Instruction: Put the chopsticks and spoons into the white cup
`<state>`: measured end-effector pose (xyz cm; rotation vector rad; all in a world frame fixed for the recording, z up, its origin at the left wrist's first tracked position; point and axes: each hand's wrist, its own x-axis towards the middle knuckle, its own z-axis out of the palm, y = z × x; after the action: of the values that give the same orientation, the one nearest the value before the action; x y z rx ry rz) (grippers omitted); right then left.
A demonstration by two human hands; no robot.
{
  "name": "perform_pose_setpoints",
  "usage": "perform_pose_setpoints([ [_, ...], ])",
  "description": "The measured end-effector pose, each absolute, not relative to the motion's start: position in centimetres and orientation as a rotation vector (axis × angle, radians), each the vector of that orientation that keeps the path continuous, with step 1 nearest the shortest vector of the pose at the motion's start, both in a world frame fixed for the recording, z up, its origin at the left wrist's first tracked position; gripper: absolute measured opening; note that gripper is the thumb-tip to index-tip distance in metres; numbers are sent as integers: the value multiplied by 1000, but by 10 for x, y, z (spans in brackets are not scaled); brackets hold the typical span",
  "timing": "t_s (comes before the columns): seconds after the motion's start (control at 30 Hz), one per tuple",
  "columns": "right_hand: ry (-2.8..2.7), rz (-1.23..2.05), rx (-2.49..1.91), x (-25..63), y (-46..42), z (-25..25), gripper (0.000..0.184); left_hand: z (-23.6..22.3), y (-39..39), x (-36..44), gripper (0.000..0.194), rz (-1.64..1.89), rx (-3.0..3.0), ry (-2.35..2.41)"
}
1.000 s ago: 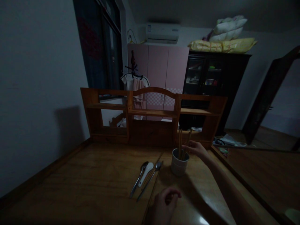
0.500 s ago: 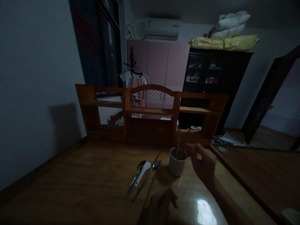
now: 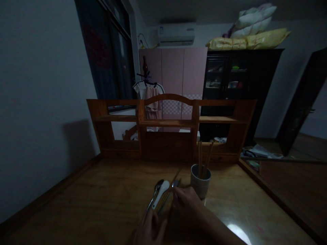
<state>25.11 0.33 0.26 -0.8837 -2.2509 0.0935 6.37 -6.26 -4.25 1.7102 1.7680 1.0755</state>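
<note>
A white ceramic spoon [image 3: 161, 193] and a dark metal spoon [image 3: 154, 194] lie side by side on the wooden desk, bowls pointing away from me. To their right are another metal spoon [image 3: 175, 183] and thin chopsticks [image 3: 176, 174]. My right hand [image 3: 189, 202] is closed, its fingertips at this right-hand spoon's neck; what they pinch is hidden. By the near ends of the handles is my left hand [image 3: 150, 229], thumb and fingers apart, slightly blurred. A grey-white cup [image 3: 200, 187] stands just beyond my right wrist, with several chopsticks [image 3: 200, 156] upright in it.
A wooden shelf unit [image 3: 167, 123] runs along the desk's back edge. The desk [image 3: 107, 190] meets a white wall on the left. A raised wooden strip [image 3: 265, 190] borders its right side. Light glares off the desk at the lower right.
My right hand has moved left and down from beside the cup to the spoons. My left hand has shifted left toward the handle ends. The view has moved slightly.
</note>
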Motion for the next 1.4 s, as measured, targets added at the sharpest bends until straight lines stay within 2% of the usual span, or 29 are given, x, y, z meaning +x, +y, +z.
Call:
perform_pose_setpoints([
  [0.03, -2207, 121, -895, 251, 4, 2, 21, -45, -61, 61, 22, 954, 1796, 1806],
  [0.17, -2108, 156, -866, 251, 6, 3, 24, -57, -56, 60, 52, 604, 2044, 1865],
  [0.33, -2052, 101, -832, 253, 6, 6, 16, -47, -58, 68, 47, 351, 2094, 1983],
  [0.6, -2004, 14, -758, 255, -5, 8, 18, -2, -58, 68, 21, 441, 2006, 1778],
  [0.8, -2048, -60, -555, 257, -20, 13, 16, 1, -57, 60, 12, 801, 1908, 1677],
  [0.9, -2066, 102, -719, 252, -20, 13, 10, 1, -57, 61, 10, 887, 2000, 1667],
  [1.03, -1926, 466, -902, 246, -12, 9, 36, 0, -54, 69, 16, 847, 2098, 1624],
  [1.1, -1841, 580, -926, 245, -8, 8, 41, -3, -53, 73, 18, 828, 2124, 1651],
  [1.17, -1788, 611, -944, 243, -6, 9, 41, -7, -51, 77, 17, 847, 2158, 1711],
  [1.3, -1728, 587, -965, 240, -7, 11, 29, -8, -50, 82, 13, 861, 2217, 1730],
  [1.4, -1684, 374, -983, 241, -7, 5, 25, 0, -49, 84, 19, 873, 2130, 1741],
])
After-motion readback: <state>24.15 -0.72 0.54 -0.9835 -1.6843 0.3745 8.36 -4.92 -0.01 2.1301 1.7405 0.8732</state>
